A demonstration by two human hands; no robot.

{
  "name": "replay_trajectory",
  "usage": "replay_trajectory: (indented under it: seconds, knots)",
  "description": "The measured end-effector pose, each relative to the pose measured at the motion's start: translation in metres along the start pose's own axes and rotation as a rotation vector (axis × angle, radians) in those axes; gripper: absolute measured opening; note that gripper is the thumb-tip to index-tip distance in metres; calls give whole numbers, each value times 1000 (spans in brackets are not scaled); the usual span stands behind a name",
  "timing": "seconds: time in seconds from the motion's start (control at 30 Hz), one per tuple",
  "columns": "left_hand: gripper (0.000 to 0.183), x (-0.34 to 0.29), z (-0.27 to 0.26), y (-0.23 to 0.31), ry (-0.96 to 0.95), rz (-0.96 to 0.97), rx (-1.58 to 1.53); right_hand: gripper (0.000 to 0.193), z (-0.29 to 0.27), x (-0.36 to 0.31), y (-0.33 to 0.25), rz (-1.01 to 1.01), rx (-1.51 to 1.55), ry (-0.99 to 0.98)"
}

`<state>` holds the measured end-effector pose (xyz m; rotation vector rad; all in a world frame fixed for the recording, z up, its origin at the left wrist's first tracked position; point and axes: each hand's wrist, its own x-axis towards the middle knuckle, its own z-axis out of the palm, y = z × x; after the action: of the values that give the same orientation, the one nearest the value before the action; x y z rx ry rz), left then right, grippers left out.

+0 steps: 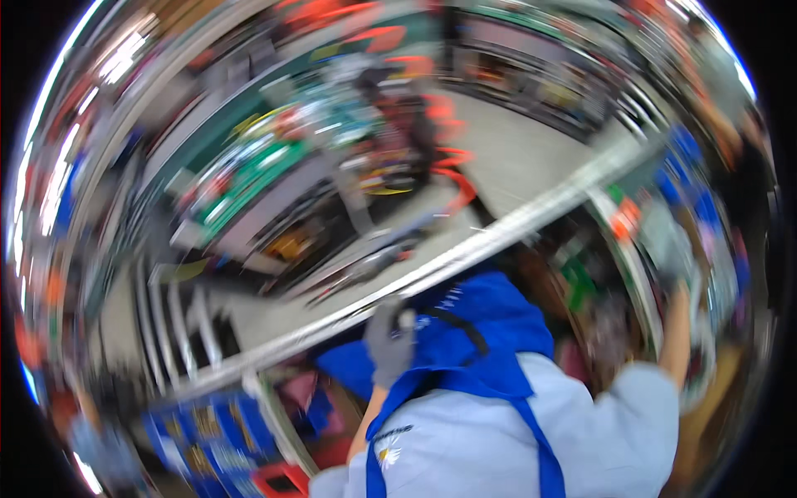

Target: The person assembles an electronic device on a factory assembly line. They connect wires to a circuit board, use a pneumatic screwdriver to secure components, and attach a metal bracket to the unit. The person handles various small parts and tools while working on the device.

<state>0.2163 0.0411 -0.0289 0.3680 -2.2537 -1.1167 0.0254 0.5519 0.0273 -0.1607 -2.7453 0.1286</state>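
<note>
My left hand [388,342], in a grey glove, is at the bench's front edge [465,249], close against my blue apron [490,311]. Its fingers are curled in, with a small pale spot showing beside them; what they hold, if anything, is blurred. Off to the right my right arm stretches out, and my right hand [677,270] is smeared by motion next to a pale grey shape [660,232]. An orange object [625,219] lies near it. On the bench, beyond my left hand, rests a long dark tool [374,264].
A dark unit [295,236] with a green-edged tray of mixed parts stands on the bench. An orange coiled hose [457,187] hangs beside it. Blue bins [207,432] are below left. Other people [104,444] are at the left and right rims.
</note>
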Motion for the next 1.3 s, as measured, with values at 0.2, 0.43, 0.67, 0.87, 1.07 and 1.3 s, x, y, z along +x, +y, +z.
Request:
replay_trajectory:
  seconds: [0.2,0.43,0.67,0.87,1.07,1.3]
  knots:
    - [23,-7,-9,4,-50,-21,-83,41,38,-111,-101,-45,227,-51]
    - [18,-27,-12,-8,15,-81,-70,30,-2,-53,-181,-321,327,183]
    - [39,28,-25,26,-40,-106,-509,24,-140,72,-249,-854,486,685]
    - [77,56,-134,61,-163,-52,-1274,20,-153,17,-425,-2066,451,359]
    - [73,-31,-222,67,96,-273,-611,26,-175,-93,-569,-2746,817,434]
    - [61,-112,-302,81,583,-623,-668,52,-206,-155,-706,-2423,939,434]
